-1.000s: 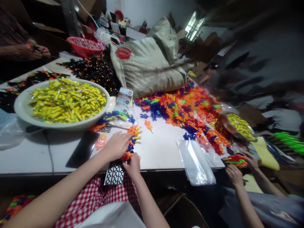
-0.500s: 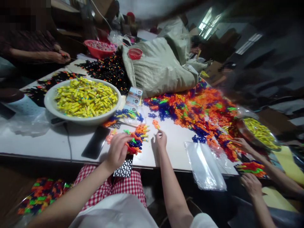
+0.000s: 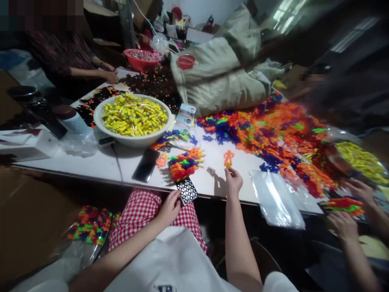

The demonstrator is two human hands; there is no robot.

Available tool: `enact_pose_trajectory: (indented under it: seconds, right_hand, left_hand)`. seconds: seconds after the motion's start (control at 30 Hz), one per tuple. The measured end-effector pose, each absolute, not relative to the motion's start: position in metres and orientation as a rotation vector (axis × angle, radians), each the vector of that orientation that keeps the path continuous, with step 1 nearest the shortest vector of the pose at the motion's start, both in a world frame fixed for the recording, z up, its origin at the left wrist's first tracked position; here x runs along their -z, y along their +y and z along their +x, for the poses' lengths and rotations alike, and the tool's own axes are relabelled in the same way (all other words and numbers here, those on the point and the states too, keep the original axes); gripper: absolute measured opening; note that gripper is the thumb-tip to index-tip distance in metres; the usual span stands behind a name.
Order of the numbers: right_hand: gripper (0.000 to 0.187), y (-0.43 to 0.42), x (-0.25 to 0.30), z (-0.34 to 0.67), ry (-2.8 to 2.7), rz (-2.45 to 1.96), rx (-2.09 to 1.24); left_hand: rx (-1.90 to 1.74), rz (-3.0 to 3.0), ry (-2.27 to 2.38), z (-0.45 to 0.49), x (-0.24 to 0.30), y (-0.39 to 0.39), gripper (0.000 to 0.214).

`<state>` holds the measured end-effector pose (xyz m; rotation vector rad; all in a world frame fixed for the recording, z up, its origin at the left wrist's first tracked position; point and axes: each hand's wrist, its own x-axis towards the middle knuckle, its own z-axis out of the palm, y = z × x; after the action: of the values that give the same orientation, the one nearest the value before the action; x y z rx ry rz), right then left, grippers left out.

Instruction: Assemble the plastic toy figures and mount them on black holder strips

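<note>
My right hand [image 3: 234, 182] pinches the yellow end of an orange plastic toy piece [image 3: 228, 155] and holds it upright above the white table, its shadow to the left. At the table's front edge, my left hand [image 3: 170, 209] has its fingers closed on the near edge of a black-and-white perforated rack [image 3: 188, 192]. Red, blue, green and orange toy pieces [image 3: 184, 165] with yellow ends cover the rack's far part. A loose orange piece [image 3: 161, 160] lies left of them, beside a dark phone [image 3: 146, 165].
A white basin [image 3: 100, 125] of yellow tubes stands at the left. Colourful pieces [image 3: 273, 125] are heaped at the right, below a large sack [image 3: 219, 81]. Clear plastic bags [image 3: 276, 198] overhang the front edge. A co-worker's hands [image 3: 345, 225] work at the far right.
My left hand has moved from over the coloured pieces down to the rack's near edge. My right hand has raised the orange piece. The view has turned left.
</note>
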<state>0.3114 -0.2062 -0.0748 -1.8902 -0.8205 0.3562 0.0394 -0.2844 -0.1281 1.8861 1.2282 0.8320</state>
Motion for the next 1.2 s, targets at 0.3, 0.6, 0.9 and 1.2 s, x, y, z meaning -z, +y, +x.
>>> enact_pose_trajectory:
  seconds: [0.3,0.6,0.9,1.2]
  right_hand:
    - [0.019,-0.28,0.094,0.192,-1.202,-1.537,-0.585]
    - [0.013,-0.258,0.112,0.177,-1.545,-1.625,-0.411]
    - [0.011,-0.25,0.108,0.173,-1.776,-1.629,-0.217]
    - [0.009,-0.253,0.114,0.167,-1.735,-1.618,-0.151]
  left_hand:
    - [-0.652,2.196,1.11,0.043,0.115,-0.28,0.043]
    - [-0.695,2.109,1.312,0.032,0.134,-0.299,0.05]
    - [-0.518,2.19,1.453,0.034,0.137,-0.29,0.05]
    - [-0.461,2.264,1.478,0.033,0.132,-0.289,0.054]
